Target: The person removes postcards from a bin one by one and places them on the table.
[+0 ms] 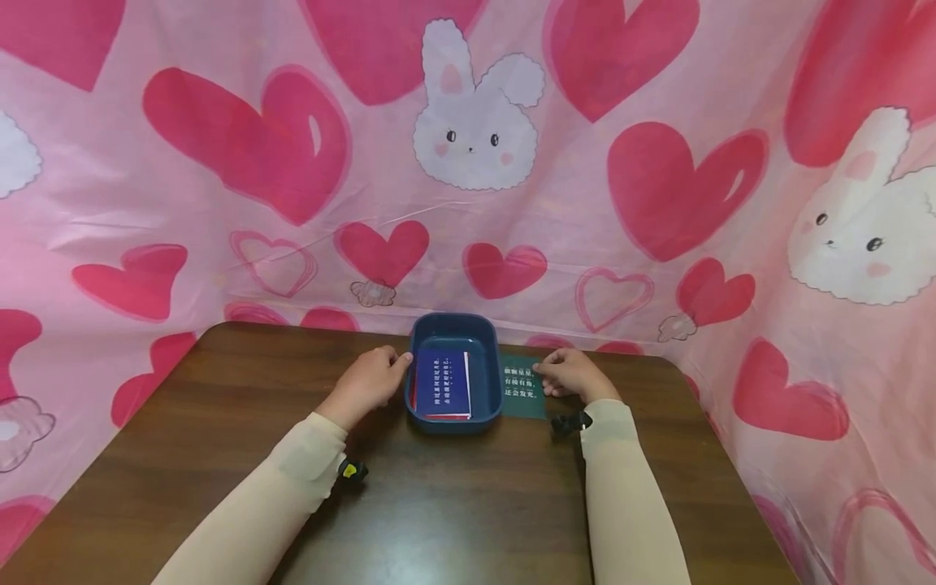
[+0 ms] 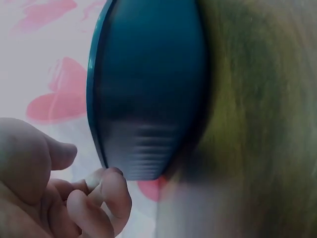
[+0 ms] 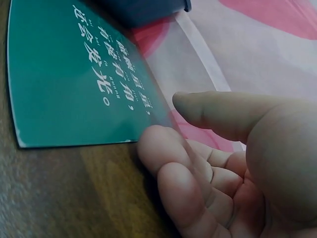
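Note:
A dark blue plastic bin (image 1: 484,422) stands on the table, with a navy booklet (image 1: 443,383) lettered in white lying inside on a red-edged one. Close to the bin's left rim is my left hand (image 1: 373,378); its fingers bend loosely at the bin's end in the left wrist view, thumb apart. A thin green booklet (image 1: 523,406) with white writing lies flat against the bin's right side. At its right edge is my right hand (image 1: 578,374). The right wrist view shows its fingertips by the green booklet's corner, with a gap below the thumb.
The brown wooden table (image 1: 468,504) ends at a pink cloth (image 1: 570,195) printed with hearts and rabbits. This cloth rises behind the bin and along both sides. Small black devices sit at the left wrist (image 1: 353,469) and right wrist (image 1: 570,423).

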{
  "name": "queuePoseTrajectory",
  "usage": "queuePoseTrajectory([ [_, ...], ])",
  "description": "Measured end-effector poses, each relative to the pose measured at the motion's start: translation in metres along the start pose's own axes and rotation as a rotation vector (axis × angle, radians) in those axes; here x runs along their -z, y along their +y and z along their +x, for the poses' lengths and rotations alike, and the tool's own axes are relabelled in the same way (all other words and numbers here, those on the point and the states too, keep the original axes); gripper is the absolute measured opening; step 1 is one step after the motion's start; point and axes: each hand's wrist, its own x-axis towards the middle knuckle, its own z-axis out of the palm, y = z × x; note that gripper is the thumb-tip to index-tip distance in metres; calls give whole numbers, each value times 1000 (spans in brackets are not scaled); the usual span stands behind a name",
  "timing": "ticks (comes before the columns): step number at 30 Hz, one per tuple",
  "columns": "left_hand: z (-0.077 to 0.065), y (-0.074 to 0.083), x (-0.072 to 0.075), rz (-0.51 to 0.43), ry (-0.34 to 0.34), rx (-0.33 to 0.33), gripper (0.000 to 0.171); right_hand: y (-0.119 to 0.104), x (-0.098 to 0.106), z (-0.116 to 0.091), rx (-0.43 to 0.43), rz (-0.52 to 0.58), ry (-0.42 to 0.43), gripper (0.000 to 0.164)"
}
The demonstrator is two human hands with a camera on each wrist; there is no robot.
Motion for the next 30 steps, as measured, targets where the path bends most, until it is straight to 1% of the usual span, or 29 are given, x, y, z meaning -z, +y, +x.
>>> queuePoseTrajectory([
  [5,2,0,-8,-4,-41,-3,47,-1,1,-3,7,22,-12,37],
  [9,1,2,-11,2,-62,-15,46,-9,2,-5,-13,48,-8,36],
  [13,-2,3,-12,1,-66,-22,42,-27,1,-12,9,41,9,35],
  [17,-4,6,-12,-7,-90,-17,42,-53,-5,-21,95,11,3,35],
  [22,-4,5,-14,-21,-113,-13,43,-89,-24,-33,203,-64,-28,29],
  [24,-2,4,-16,-28,-116,-9,44,-105,-35,-35,228,-109,-46,29],
  [27,-1,2,-16,-41,-116,0,49,-129,-53,-34,232,-172,-88,28],
  [30,-3,0,-15,-44,-114,5,51,-147,-71,-28,206,-254,-139,30],
])
